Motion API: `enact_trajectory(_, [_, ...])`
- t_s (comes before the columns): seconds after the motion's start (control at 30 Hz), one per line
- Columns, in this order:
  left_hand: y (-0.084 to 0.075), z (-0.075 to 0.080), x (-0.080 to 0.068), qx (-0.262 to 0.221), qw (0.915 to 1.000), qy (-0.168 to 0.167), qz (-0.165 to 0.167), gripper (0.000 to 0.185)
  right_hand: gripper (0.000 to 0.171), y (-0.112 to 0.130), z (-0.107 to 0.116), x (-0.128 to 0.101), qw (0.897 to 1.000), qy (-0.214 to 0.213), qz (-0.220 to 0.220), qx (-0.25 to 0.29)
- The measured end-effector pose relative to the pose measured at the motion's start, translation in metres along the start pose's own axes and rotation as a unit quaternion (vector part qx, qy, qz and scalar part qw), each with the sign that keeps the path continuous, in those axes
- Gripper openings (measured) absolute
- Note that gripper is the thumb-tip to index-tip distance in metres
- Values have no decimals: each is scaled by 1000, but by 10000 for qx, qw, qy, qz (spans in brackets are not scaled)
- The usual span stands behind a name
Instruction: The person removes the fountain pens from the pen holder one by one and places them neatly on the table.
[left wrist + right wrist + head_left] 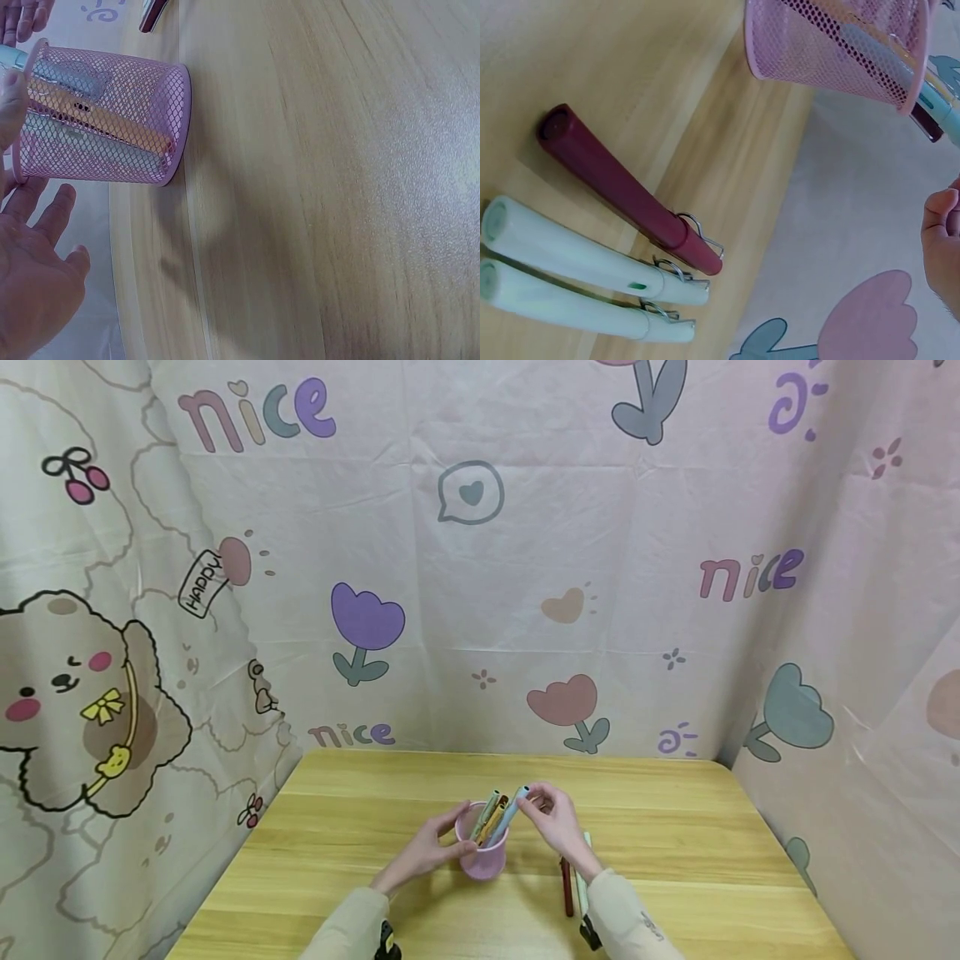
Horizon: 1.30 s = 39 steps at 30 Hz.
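Note:
A pink mesh pen cup (483,865) stands on the table with several pens leaning in it, among them an orange one (124,124). My left hand (429,850) holds the cup near its rim, the thumb on the near side and fingers on the far side. At the cup's right, my right hand (553,821) pinches the top end of a light blue pen (511,815), whose lower part is inside the cup. The right wrist view shows only part of that hand (940,236) at its edge. The exact fingertip contact is cut off there.
Right of the cup, a dark red pen (622,180) and two mint green pens, one nearer (577,304) and one beside it (570,244), lie on the wooden table (360,785). A patterned curtain (465,577) hangs behind the table and along its sides.

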<state>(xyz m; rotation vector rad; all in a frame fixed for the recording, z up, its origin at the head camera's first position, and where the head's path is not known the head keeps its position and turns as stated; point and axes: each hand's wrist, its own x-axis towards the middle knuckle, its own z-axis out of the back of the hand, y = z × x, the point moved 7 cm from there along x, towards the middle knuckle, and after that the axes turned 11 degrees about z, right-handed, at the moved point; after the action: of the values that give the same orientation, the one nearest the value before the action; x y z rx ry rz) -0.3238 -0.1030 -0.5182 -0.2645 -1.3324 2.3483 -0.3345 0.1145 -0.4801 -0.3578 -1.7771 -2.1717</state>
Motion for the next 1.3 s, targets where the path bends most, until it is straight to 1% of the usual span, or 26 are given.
enact_trajectory(0.17, [1, 1, 0, 16, 10000, -34, -46, 76, 18, 6, 7, -1, 9998, -119, 95, 118])
enact_trajectory(0.37, [1, 1, 0, -17, 10000, -23, -11, 77, 19, 11, 16, -2, 9993, -321, 79, 186])
enact_trajectory(0.57, [1, 1, 0, 22, 10000, -47, 24, 78, 20, 17, 25, -3, 9989, -368, 93, 287])
enact_trajectory(0.73, [1, 0, 0, 43, 10000, 5, 62, 78, 21, 22, 34, -4, 9977, -486, 267, 382])
enact_trajectory(1.03, [-1, -2, 2, 83, 9999, 69, -38, 78, 22, 29, 54, -5, 9930, -861, 600, 532])
enact_trajectory(1.2, [-1, -2, 2, 32, 10000, 84, -3, 79, 23, 30, 67, -6, 9898, -1069, 556, 763])
enact_trajectory(1.3, [-1, -2, 2, 3, 10000, 82, 4, 79, 26, 30, 75, -6, 9881, -1123, 546, 898])
